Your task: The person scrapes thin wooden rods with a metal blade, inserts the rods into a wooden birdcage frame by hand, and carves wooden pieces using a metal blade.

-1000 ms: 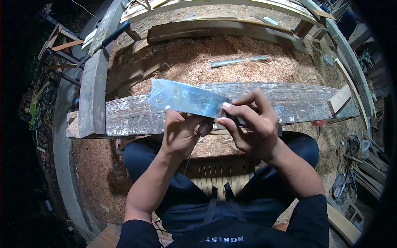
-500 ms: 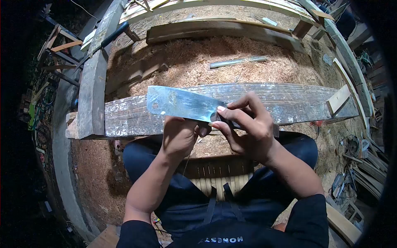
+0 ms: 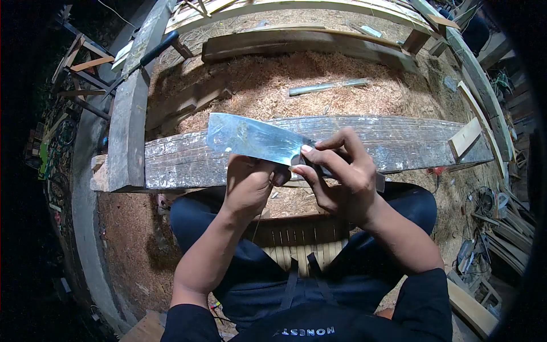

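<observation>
A broad, shiny cleaver [image 3: 256,138] is raised in front of me, its wide blade tip pointing left. My right hand [image 3: 350,174] is closed on it at the narrow end by the handle, thumb and fingers pinching the base of the blade. A pale handle end shows just right of that hand. Directly under the blade, my left hand [image 3: 249,188] is curled with its fingers closed. The blade hides part of those fingers, and I cannot make out what they hold. A thin strand hangs below my left hand.
A weathered plank [image 3: 421,139] crosses just beyond my hands, with a small wood block [image 3: 465,137] on its right end. A thick beam [image 3: 126,125] borders the left, with a dark-handled tool [image 3: 159,48] on it. Wood shavings [image 3: 268,85] and a narrow strip [image 3: 329,86] lie beyond.
The cleaver's tip has shifted slightly up and to the right, and its blade has tilted a little. Both hands stay nearly in place.
</observation>
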`<state>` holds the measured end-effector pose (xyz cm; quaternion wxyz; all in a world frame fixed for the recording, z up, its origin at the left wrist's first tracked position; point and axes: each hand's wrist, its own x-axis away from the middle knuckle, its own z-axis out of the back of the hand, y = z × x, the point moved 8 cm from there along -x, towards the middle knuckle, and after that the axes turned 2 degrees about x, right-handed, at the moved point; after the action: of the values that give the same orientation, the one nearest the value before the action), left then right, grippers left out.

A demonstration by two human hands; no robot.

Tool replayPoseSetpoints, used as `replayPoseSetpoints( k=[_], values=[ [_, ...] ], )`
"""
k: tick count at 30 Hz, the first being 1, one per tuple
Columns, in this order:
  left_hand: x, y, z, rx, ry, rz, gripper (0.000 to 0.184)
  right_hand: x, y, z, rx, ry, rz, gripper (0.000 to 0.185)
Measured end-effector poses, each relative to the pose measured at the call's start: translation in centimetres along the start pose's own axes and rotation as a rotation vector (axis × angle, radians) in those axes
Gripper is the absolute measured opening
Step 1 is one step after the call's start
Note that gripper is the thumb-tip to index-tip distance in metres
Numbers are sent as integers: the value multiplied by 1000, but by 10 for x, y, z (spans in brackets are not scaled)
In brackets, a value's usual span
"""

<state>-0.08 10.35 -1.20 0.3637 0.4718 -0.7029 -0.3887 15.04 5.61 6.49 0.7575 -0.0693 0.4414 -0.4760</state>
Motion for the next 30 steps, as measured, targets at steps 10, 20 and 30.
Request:
replayPoseSetpoints(
  k=[10,20,30],
  values=[
    [-5,-10,10,-2,-206,32,14,0,-1,-2,18,6,-9,26],
    [-2,-12,9,-67,-39,28,14,0,1,-3,-14,24,7,25],
    [2,1,-12,-60,-128,-3,11,-2,3,3,-29,33,2,23]
  ],
)
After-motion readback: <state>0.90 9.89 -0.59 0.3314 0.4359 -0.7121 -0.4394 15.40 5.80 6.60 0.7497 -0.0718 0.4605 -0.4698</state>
